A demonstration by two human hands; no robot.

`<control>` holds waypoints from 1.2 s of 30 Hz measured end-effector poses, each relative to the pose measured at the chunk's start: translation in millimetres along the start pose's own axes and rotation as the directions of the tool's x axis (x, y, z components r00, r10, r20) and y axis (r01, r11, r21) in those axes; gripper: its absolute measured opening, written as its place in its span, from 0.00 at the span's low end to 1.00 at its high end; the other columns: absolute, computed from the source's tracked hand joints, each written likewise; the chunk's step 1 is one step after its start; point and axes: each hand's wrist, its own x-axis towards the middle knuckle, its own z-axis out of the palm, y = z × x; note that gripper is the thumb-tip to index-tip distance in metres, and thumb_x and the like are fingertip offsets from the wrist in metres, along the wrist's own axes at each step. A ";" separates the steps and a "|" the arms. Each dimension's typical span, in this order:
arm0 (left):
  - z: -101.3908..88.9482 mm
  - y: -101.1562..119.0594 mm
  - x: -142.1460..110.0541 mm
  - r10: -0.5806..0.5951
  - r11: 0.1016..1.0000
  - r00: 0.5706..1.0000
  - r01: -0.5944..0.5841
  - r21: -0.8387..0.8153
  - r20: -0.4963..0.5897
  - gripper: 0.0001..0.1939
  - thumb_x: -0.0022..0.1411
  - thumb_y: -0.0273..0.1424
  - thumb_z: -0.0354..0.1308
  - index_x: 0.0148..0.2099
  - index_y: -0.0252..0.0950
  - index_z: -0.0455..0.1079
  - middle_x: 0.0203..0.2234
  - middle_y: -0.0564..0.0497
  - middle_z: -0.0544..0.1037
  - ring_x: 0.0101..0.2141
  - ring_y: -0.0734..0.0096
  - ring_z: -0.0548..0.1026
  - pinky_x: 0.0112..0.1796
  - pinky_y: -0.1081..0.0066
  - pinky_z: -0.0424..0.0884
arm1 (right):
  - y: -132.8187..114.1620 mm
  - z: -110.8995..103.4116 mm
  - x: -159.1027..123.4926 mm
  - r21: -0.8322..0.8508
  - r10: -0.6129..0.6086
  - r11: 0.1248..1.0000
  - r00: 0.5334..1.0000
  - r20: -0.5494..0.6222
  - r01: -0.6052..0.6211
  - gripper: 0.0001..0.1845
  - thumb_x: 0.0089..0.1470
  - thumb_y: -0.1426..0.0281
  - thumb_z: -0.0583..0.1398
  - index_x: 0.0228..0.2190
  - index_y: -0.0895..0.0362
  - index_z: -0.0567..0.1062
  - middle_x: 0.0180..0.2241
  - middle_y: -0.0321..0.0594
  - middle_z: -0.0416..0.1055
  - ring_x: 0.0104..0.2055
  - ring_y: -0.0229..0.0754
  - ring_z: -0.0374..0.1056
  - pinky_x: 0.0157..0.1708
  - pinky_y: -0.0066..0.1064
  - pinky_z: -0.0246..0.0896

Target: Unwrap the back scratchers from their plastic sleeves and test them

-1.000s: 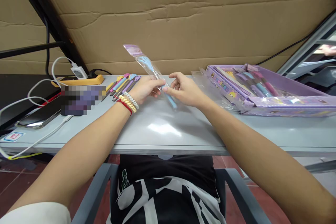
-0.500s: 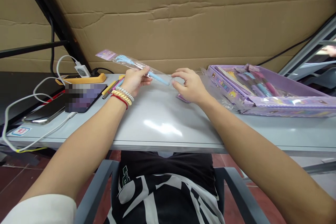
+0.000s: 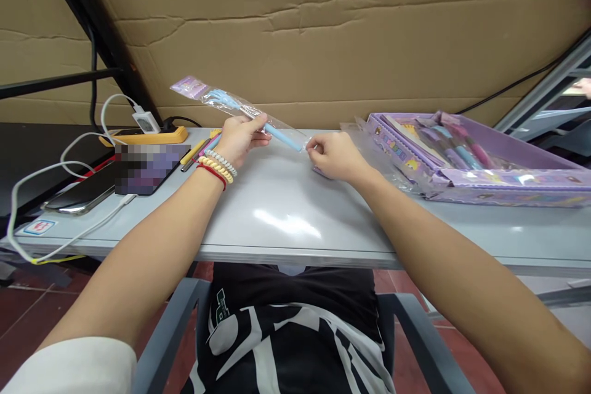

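My left hand (image 3: pixel 242 140) grips a clear plastic bag (image 3: pixel 258 112) around its middle, holding it tilted above the table. Inside is a light-blue back scratcher (image 3: pixel 282 135) with a hand-shaped head at the upper left and a smooth handle at the lower right. A purple printed header tops the bag's far left end. With fingers pinched together, my right hand (image 3: pixel 336 155) holds the bag's lower right end, just past the handle tip. A small purple piece (image 3: pixel 318 170) lies on the table, partly hidden under my right hand.
A purple printed box (image 3: pixel 503 178) with several packaged coloured items stands on the right, crumpled clear plastic (image 3: pixel 392 166) beside it. On the left lie phones (image 3: pixel 159 178), white cables, a yellow power strip (image 3: pixel 175 135) and several slim coloured sticks (image 3: pixel 196 152). A cardboard wall (image 3: pixel 323 61) rises behind the table.
My right hand's fingers have closed from a loose, spread pose into a pinch on the bag's lower end. My left hand keeps its grip, almost in the same place.
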 end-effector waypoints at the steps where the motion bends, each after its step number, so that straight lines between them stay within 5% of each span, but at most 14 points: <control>1: 0.2 0.1 -0.2 0.004 1.000 1.000 -0.004 -0.011 0.006 0.12 0.56 0.32 0.66 0.28 0.33 0.66 0.20 0.55 0.70 0.24 0.76 0.75 0.32 0.71 0.76 | 0.1 0.2 0.4 0.028 0.023 0.999 1.000 -0.001 -0.023 0.07 0.47 0.73 0.57 0.26 0.56 0.77 0.20 0.36 0.73 0.25 0.40 0.66 0.30 0.32 0.57; 6: 1.4 0.6 -1.8 -0.003 0.998 1.000 0.005 -0.067 0.027 0.11 0.57 0.31 0.65 0.28 0.33 0.66 0.22 0.56 0.71 0.24 0.78 0.74 0.36 0.70 0.77 | -1.4 -1.3 -0.5 0.176 0.088 0.981 0.996 -0.033 -0.081 0.07 0.48 0.66 0.61 0.26 0.56 0.78 0.17 0.33 0.70 0.20 0.37 0.63 0.27 0.30 0.54; 21: 1.1 3.2 -3.9 -0.034 0.988 0.997 0.045 -0.148 0.074 0.11 0.60 0.34 0.64 0.31 0.33 0.68 0.24 0.54 0.74 0.28 0.80 0.74 0.40 0.74 0.76 | -5.7 0.1 -4.9 0.292 -0.038 0.952 0.981 -0.189 0.093 0.15 0.47 0.62 0.63 0.33 0.58 0.83 0.19 0.34 0.67 0.22 0.34 0.57 0.26 0.28 0.52; 29: 2.6 9.8 -8.2 -0.018 0.987 0.995 0.033 -0.158 0.097 0.14 0.58 0.40 0.65 0.31 0.34 0.69 0.24 0.52 0.76 0.28 0.77 0.77 0.37 0.76 0.76 | -8.7 1.6 -8.6 0.366 -0.103 0.908 0.956 -0.275 0.204 0.20 0.55 0.57 0.59 0.30 0.60 0.82 0.20 0.33 0.53 0.23 0.32 0.47 0.24 0.28 0.44; 36: 3.5 11.1 -9.0 -0.017 0.990 0.995 0.030 -0.138 0.094 0.16 0.58 0.43 0.64 0.32 0.36 0.69 0.24 0.51 0.77 0.30 0.71 0.79 0.36 0.73 0.76 | -12.1 0.4 -8.7 0.488 -0.020 0.858 0.960 -0.280 0.161 0.13 0.52 0.62 0.61 0.29 0.58 0.81 0.19 0.32 0.51 0.23 0.32 0.46 0.24 0.29 0.41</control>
